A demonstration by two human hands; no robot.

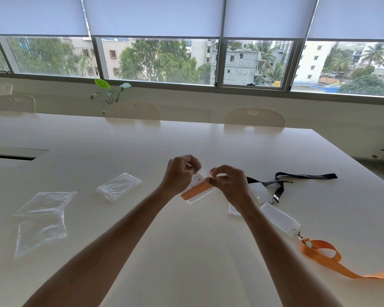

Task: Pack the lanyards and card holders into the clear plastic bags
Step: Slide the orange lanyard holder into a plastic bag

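Both hands, left hand (179, 171) and right hand (227, 181), pinch one filled bag (197, 189) above the table (186, 251), likely sealing it; three empty bags (119, 186) lie left, black lanyard (297, 177), orange lanyard (328, 258) and card holders (279, 218) unpacked right.

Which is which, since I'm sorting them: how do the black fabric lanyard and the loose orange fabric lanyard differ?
The black fabric lanyard lies farther away, the loose orange fabric lanyard nearer. Black stays fully in view; orange runs off the right edge. Both lie flat on the table with metal clips.
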